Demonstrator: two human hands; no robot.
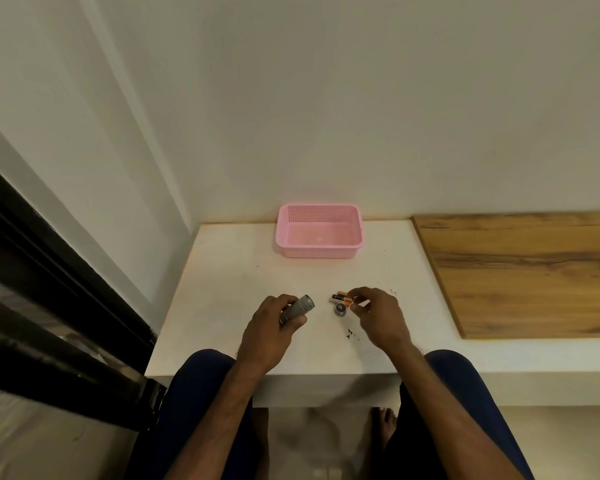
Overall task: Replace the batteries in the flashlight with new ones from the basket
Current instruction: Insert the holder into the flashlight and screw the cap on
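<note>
- Grey metal sits in the left hand point(274, 323). Its fingers and thumb are wrapped tight round the barrel of the flashlight point(297, 308), and the wide round end points up toward the basket point(319, 230).
- The right hand point(378, 315) has its fingertips drawn together in a pinch on the orange ends of the batteries point(341, 298). I cannot tell whether they rest on the tabletop point(222, 289) or are just lifted off it.
- A small dark round cap point(340, 309) lies on the tabletop just on the near side of the batteries. It is between the two hands and well apart from the basket.
- The pink basket stands at the far edge of the tabletop, by the wall. Nothing shows on its floor, so the cells at the right hand are probably the new ones, though I cannot be sure.
- The step in hand looks like loading the barrel:
  - Hold the flashlight steady with its open end turned toward the right hand.
  - Take one cell at a time rather than the bunch.
  - Check which end goes in first.
  - Slide it in gently instead of dropping it.
  - Leave the cap where it lies, within reach and not nudged into rolling.
- Counted:
  - one flashlight
  - one cap
  - one basket
  - two batteries plainly seen, with perhaps a third hidden behind them
  - one wooden board point(520, 271) to the right of the basket
</note>
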